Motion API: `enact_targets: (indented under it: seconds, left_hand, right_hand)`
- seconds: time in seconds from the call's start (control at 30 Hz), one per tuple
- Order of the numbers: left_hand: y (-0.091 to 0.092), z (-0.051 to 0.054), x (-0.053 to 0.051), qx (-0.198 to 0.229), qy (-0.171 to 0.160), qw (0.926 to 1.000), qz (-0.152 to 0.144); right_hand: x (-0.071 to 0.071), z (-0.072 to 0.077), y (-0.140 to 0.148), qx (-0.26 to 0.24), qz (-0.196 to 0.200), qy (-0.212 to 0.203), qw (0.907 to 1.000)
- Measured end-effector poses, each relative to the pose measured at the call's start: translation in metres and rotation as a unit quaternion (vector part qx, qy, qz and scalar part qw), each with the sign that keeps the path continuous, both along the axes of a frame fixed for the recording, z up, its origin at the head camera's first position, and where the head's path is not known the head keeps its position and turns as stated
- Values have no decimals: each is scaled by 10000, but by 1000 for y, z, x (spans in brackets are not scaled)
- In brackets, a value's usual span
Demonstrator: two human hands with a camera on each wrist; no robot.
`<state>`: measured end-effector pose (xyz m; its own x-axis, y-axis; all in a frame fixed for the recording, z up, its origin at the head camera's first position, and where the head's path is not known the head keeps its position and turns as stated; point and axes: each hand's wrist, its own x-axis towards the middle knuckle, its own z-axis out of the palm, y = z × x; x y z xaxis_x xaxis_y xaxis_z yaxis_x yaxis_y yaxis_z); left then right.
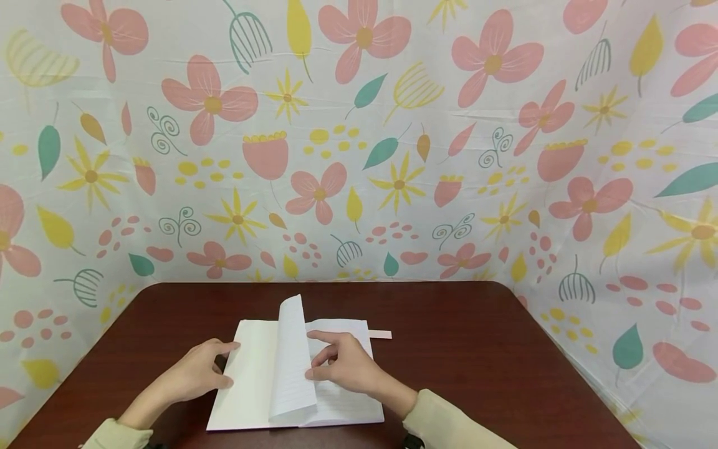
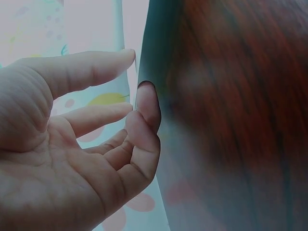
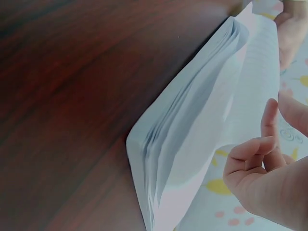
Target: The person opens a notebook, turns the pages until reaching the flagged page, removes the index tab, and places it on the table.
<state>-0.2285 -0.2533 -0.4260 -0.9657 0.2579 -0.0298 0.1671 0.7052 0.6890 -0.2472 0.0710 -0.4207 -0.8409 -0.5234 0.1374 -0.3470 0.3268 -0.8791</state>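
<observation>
An open notebook [image 1: 247, 374] with a plain cream left side and lined pages lies near the table's front. One lined page [image 1: 294, 368] stands up from the middle, curling toward the left. My right hand [image 1: 349, 366] pinches that page's free edge, index finger extended along it; in the right wrist view the right hand [image 3: 262, 178] meets the edge of the raised sheet. At the notebook's left edge, my left hand [image 1: 193, 373] holds the cover. Its thumb and index tip lie at the edge, and in the left wrist view other fingers [image 2: 144, 139] of it curl beneath.
A pale pink strip [image 1: 381, 335] sticks out from the notebook's right side. The dark reddish-brown table [image 1: 477, 349] extends around it. A floral cloth [image 1: 348, 149] hangs behind the table and along its sides.
</observation>
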Motion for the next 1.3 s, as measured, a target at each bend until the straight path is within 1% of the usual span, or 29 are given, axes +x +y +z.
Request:
enact_targets:
  seconds: [0.23, 0.43, 0.63, 0.77, 0.87, 1.1, 1.2, 1.27, 1.3]
  left_hand:
    - [-1, 0, -1, -49, 46, 10000, 62]
    - [-1, 0, 2, 94, 52, 9999, 99]
    - [0, 1, 5, 399, -76, 9990, 205]
    - [3, 1, 3, 434, -152, 9981, 404]
    - [5, 1, 2, 459, -279, 9966, 624]
    - [6, 2, 1, 480, -297, 9953, 789]
    - [5, 2, 1, 493, -388, 9937, 933]
    - [4, 1, 1, 484, -377, 9944, 864]
    - [3, 1, 0, 368, -296, 9961, 750]
  right_hand:
    - [2, -1, -7, -231, 109, -184, 9995]
    - [2, -4, -13, -155, 73, -189, 9997]
    - [2, -7, -17, -62, 55, -194, 9998]
    - [3, -6, -18, 56, 165, -226, 9996]
    - [3, -6, -19, 249, 234, -206, 9992]
    - [1, -9, -22, 546, 226, -171, 9981]
    - [0, -10, -22, 662, 206, -170, 9974]
    - [0, -11, -22, 748, 204, -139, 9969]
    - [0, -11, -22, 778, 206, -116, 9967]
